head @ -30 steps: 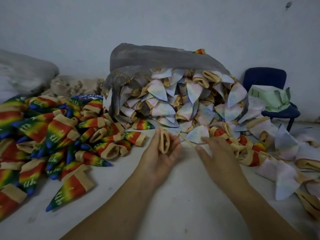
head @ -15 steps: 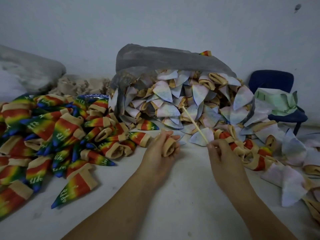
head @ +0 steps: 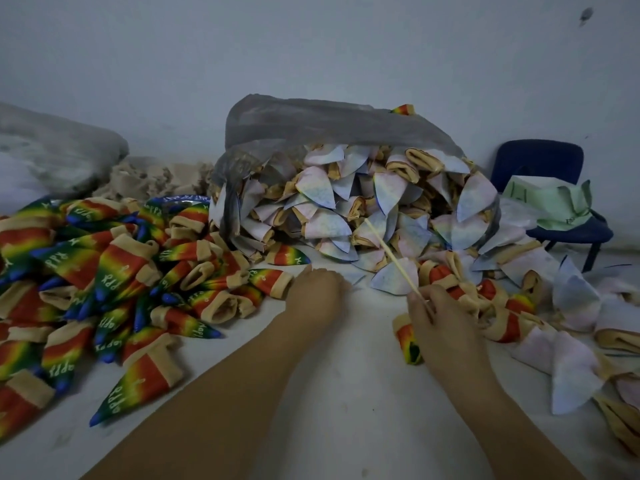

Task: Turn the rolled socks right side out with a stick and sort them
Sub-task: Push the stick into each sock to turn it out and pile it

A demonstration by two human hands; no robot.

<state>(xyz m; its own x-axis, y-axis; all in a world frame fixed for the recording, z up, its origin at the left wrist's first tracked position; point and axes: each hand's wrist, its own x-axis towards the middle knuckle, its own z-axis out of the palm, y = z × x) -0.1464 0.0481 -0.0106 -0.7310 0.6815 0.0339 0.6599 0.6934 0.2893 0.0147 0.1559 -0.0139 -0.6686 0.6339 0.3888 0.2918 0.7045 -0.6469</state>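
Wooden stick (head: 391, 255), thin and pale, pinched in the right hand (head: 446, 327), its tip angled up toward the grey bag (head: 311, 123). Probably kept clear that way while the hand lies over a rainbow sock (head: 410, 346) on the white surface (head: 329, 393). Left hand (head: 313, 294) is at the edge of the rainbow pile (head: 104, 265), fingers hidden behind its back; cannot tell if it holds anything. Pale socks (head: 346, 209) spill from the bag, apparently unturned. The rainbow ones lie left, kept apart as sorted.

Bare-walled sock workroom: sorted sock heaps (head: 104, 271), bulging plastic sack (head: 311, 123).
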